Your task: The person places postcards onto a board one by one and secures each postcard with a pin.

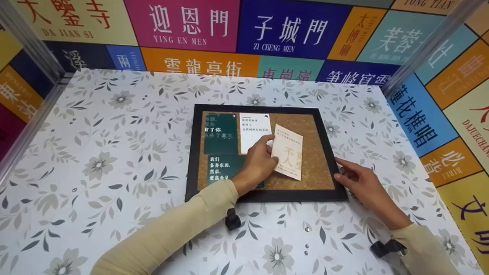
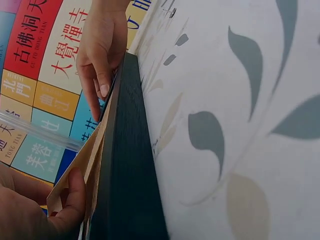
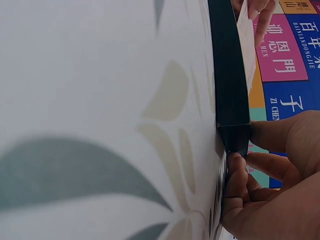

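Note:
A cork board (image 1: pixel 319 152) in a black frame (image 1: pixel 263 110) lies flat on the table. My left hand (image 1: pixel 261 162) pinches a cream card (image 1: pixel 288 152) with printed characters by its left edge, tilted just over the cork. At the board's right side, my right hand (image 1: pixel 361 181) grips the frame edge, thumb and fingers near the corner in the right wrist view. Left of the cream card are a white card (image 1: pixel 254 126) and a dark green card (image 1: pixel 219 141). Below them, another green card (image 1: pixel 221 168) is partly hidden by the left hand and wrist.
A white tablecloth (image 1: pixel 99 164) with grey flowers and leaves covers the table. Colourful panels (image 1: pixel 183 23) with large characters stand behind it and along the right. Clear posts (image 1: pixel 435 42) rise at the back corners. Black wrist straps (image 1: pixel 232 220) show below both sleeves.

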Motion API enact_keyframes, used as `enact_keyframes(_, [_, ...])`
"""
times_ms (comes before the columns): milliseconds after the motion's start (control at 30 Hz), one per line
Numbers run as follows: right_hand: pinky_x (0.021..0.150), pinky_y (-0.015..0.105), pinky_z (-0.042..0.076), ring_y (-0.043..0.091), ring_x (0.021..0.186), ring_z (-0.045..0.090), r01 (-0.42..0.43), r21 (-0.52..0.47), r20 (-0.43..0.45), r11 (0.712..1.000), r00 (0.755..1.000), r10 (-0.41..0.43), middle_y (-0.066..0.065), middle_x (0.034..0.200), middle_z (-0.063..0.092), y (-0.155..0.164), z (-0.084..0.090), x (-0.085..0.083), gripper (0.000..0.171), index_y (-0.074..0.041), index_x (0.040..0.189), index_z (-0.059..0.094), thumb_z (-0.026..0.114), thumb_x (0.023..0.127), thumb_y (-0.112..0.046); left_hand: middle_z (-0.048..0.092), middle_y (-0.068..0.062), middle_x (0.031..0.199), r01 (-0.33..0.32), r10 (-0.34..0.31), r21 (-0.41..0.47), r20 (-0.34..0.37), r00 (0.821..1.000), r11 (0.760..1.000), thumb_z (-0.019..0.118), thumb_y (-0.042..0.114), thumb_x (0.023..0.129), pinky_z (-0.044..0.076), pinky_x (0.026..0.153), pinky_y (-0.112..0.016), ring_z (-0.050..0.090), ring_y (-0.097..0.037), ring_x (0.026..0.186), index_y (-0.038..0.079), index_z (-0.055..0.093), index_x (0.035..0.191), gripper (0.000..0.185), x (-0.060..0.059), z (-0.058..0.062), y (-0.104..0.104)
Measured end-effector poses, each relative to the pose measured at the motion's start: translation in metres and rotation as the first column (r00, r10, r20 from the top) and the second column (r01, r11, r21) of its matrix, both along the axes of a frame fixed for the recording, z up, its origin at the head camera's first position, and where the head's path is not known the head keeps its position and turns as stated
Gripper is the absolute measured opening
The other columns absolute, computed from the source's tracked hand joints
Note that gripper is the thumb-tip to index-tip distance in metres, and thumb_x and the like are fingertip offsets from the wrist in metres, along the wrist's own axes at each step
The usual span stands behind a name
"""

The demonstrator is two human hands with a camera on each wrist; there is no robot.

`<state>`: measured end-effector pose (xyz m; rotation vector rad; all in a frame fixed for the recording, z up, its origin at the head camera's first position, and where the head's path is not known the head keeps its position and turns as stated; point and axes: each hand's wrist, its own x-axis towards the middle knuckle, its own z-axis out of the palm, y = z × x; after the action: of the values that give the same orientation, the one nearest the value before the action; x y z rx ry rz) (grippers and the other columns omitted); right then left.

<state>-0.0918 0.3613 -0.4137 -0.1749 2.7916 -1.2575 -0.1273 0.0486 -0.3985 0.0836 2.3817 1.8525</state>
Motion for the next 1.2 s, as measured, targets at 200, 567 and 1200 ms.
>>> enact_keyframes(200, [0.066,0.019,0.048,0.005,0.081,0.059,0.001,-0.007,-0.005,1.000,1.000,-0.001,0.019,0.109,0.070,-0.002,0.000,0.000,0.052,0.009,0.153,0.057,0.073,0.104,0.001,0.068,-0.011,0.095,0.025,-0.034,-0.109,-0.083,0.996,0.994,0.066,-0.016,0.091,0.050,0.076,-0.029,0.060,-0.019,0.087,-0.005,0.054,0.156,0.067,-0.008,-0.018,0.005])
enact_keyframes(567, [0.067,0.019,0.049,0.006,0.083,0.059,0.009,0.005,0.023,1.000,1.000,-0.009,0.020,0.114,0.070,-0.003,0.001,-0.002,0.054,0.007,0.156,0.056,0.072,0.105,-0.002,0.064,-0.022,0.134,0.068,-0.184,-0.491,-0.192,0.964,0.869,0.076,0.007,0.098,0.057,0.106,-0.043,0.068,-0.032,0.120,-0.008,0.053,0.154,0.062,-0.013,-0.043,0.011])
enact_keyframes(1200, [0.064,0.021,0.049,0.007,0.082,0.059,-0.003,-0.010,0.008,1.000,1.000,0.003,0.016,0.110,0.069,-0.001,0.001,0.000,0.053,0.007,0.156,0.056,0.072,0.106,-0.003,0.062,-0.013,0.098,0.114,-0.370,-0.763,-0.172,0.913,0.636,0.073,0.008,0.099,0.060,0.072,-0.041,0.062,-0.025,0.085,-0.003,0.070,0.112,0.017,0.015,0.003,0.017])
